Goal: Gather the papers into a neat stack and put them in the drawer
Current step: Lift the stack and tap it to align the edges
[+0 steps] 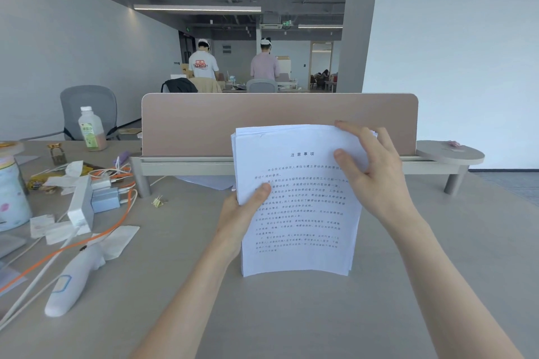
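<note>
A stack of white printed papers (297,230) stands upright on its bottom edge on the grey desk (291,315), the printed side toward me. My left hand (242,213) grips the stack's left edge, thumb on the front page. My right hand (370,169) holds the upper right corner, fingers curled over the top edge and thumb on the front. One more white sheet (208,181) lies flat on the desk behind the stack, under the shelf. No drawer is in view.
A pink divider panel (277,122) on a raised shelf stands right behind the stack. At the left lie cables (96,239), chargers (105,198), a white handheld device (73,283), a bottle (91,130) and a binder clip (159,201). Two people stand far behind.
</note>
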Motion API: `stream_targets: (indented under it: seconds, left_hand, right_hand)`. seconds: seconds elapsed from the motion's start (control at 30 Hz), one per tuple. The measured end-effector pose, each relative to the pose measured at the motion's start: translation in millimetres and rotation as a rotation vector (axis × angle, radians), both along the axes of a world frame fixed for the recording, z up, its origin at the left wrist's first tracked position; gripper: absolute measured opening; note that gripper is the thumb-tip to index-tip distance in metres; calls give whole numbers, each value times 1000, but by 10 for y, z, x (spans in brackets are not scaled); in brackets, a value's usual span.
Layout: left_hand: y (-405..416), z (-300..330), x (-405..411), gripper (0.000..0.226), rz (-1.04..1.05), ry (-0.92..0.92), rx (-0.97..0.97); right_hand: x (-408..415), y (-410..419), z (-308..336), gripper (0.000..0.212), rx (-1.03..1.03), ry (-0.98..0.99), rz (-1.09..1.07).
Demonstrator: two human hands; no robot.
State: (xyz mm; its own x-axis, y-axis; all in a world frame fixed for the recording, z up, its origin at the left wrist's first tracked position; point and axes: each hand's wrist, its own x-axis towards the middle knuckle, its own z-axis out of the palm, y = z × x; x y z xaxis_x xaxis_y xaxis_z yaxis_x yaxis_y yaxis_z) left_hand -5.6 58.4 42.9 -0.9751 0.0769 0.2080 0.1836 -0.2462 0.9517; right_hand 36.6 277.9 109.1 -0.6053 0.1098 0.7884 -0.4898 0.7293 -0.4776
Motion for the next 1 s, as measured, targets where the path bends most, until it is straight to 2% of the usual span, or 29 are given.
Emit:
stream_targets:
  seconds: [0.17, 0.3, 0.37, 0.47, 0.63, 0.77, 1.0]
  left_hand:
    - [9, -27, -11, 18, -23, -25, -44]
    - [10, -64, -11, 21, -35, -41, -50]
    - [0, -74, -7, 21, -46, -57, -32]
    - [11, -76, 10, 22, -94, -82, 20]
    - [46, 8, 28, 21, -31, -53, 64]
    - [-42, 108, -4, 16, 0, -8, 71]
    - [-4, -324, -72, 24, 69, -171, 6]
  right_hand:
    - [-51, 47, -29, 48, -254, -52, 16]
    - [-75, 72, -99, 66, -597, -128, 271]
    - [-99, 103, -148, 59, -722, -247, 357]
    - [-175, 96, -256, 36, -718, -414, 427]
    - [-201, -24, -277, 36, -808, -365, 451]
    - [-215, -31, -267, 29, -785, -321, 444]
    - [-367, -96, -577, 34, -767, -497, 378]
